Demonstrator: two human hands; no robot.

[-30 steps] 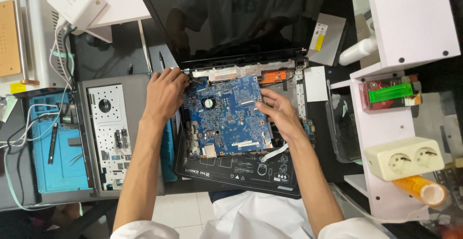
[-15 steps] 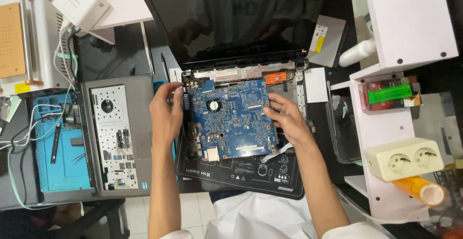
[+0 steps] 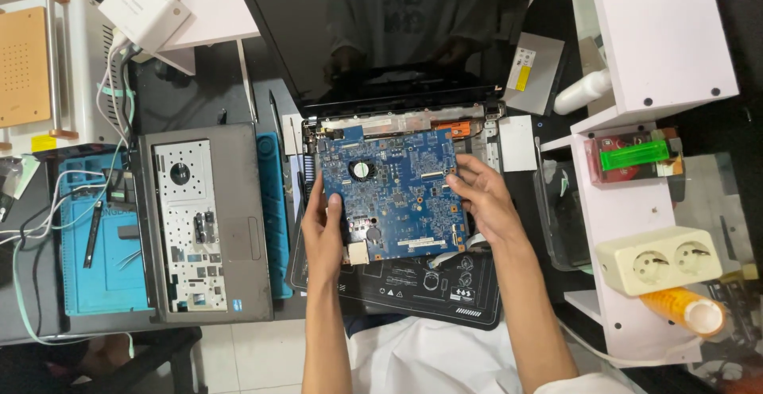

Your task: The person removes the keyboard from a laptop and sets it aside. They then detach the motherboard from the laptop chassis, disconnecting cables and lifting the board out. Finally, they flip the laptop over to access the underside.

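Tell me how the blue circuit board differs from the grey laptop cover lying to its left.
The blue circuit board is held at its edges by the left hand and the right hand; the grey laptop cover lies untouched on the table. The board is blue and crowded with small parts and a round silver piece; the cover is grey, with a white panel and a bare touchpad area. The cover looks larger. Both are flat and rectangular.

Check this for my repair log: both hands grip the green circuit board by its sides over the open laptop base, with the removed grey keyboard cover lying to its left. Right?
Not quite: the head view shows the circuit board is blue, not green. The left hand and right hand do grip its sides over the laptop base, grey keyboard cover to the left.
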